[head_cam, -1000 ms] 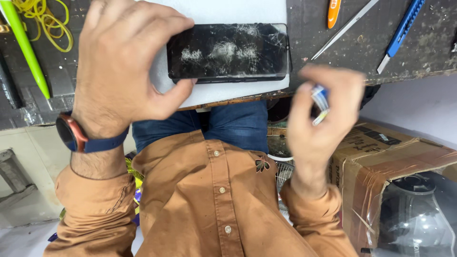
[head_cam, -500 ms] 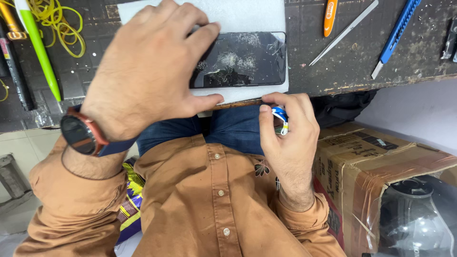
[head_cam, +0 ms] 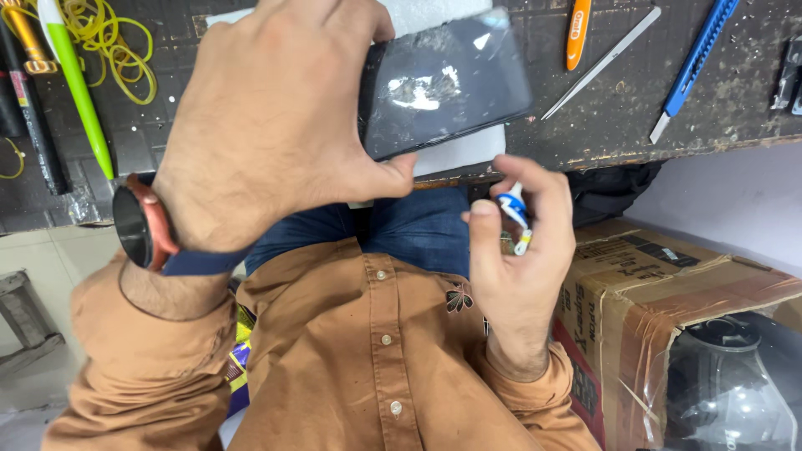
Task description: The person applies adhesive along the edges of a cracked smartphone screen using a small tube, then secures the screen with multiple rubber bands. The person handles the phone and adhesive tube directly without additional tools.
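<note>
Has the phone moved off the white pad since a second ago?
Yes. The phone lay flat on the white pad; now the left hand has tilted it up, its near edge lifted toward the person.

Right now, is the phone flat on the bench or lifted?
Lifted. The left hand grips the phone by one end, tilted, its far end raised off the white pad. Its screen is dark and smeared.

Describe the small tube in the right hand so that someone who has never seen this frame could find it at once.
Start at the dark workbench along the top, then drop below its front edge to the right hand held over the blue jeans. Pinched in its fingers is a small white tube with blue markings. Unlike the long blue tool and metal tweezers lying on the bench, it is short and held.
</note>
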